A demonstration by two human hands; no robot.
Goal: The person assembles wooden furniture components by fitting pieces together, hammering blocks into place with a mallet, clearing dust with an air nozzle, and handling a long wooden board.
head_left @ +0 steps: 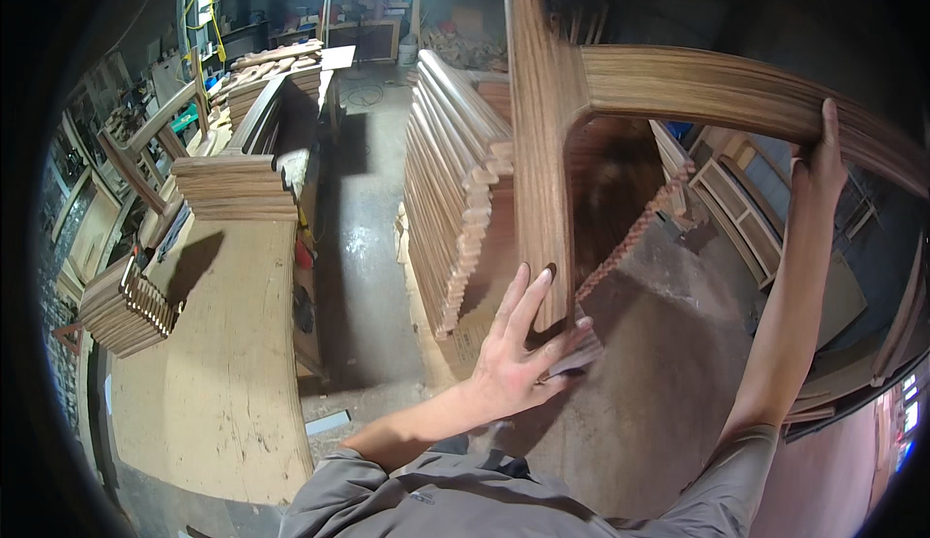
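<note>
A large brown wooden furniture frame [542,151], with a long upright and a curved side rail, is raised in front of me. My left hand [518,359] is at the upright's lower end, fingers laid along the wood and thumb around the other side. Something pale grey [578,354] shows just below that hand; its kind is unclear. Out to the right, my right hand [821,165] grips the side rail from beneath, one finger lying up its near face and the others hidden behind.
Behind the frame stands a stack of wooden slats [450,180]. A plywood-topped bench [223,344] to the left carries stacked boards [237,189] and a bundle of short pieces [131,306]. Wooden frames [741,209] lean at the right. A pale strip [327,423] lies near the bench.
</note>
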